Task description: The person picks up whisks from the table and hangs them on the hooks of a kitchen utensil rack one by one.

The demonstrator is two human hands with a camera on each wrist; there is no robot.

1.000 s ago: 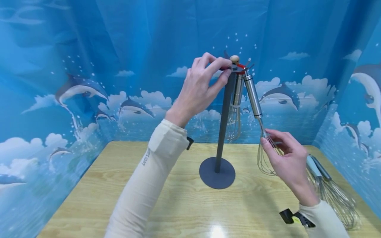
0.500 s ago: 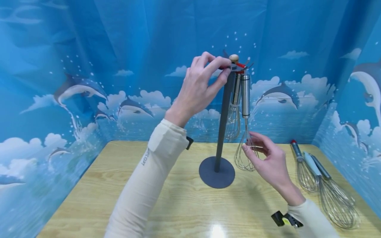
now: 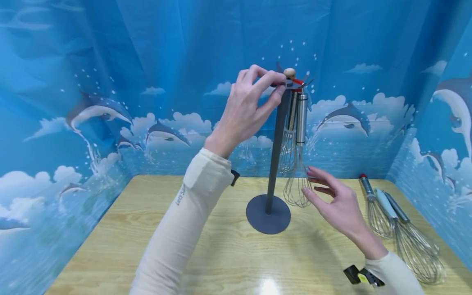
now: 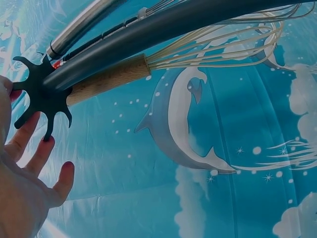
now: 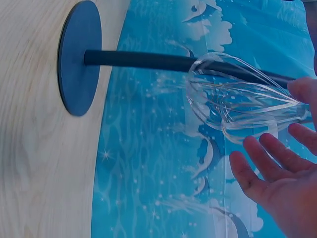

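My left hand (image 3: 246, 108) pinches the hooked top of a dark upright stand (image 3: 274, 168) between thumb and finger. In the left wrist view this top is a ring of curved hooks (image 4: 37, 94); the other fingertips spread beneath it. A steel-handled whisk (image 3: 301, 119) hangs from the stand's right side, wires down. Close beside those wires is my right hand (image 3: 337, 205), its fingers apart and not closed on them. Behind hangs another whisk (image 3: 289, 151), partly hidden. A wooden-handled whisk (image 4: 111, 79) also hangs there, mostly hidden in the head view.
Several whisks lie on the wooden table (image 3: 162, 229) at the right, among them a red-tipped whisk (image 3: 377, 217) and a light-blue-handled whisk (image 3: 387, 203). The stand's round base (image 3: 268, 221) rests mid-table. A blue dolphin-print curtain (image 3: 206, 49) surrounds the table's back and sides.
The steel-handled whisk has swung left from a slant to nearly upright. My right hand moved left with it, then let go and drew slightly away. The left hand stays put.
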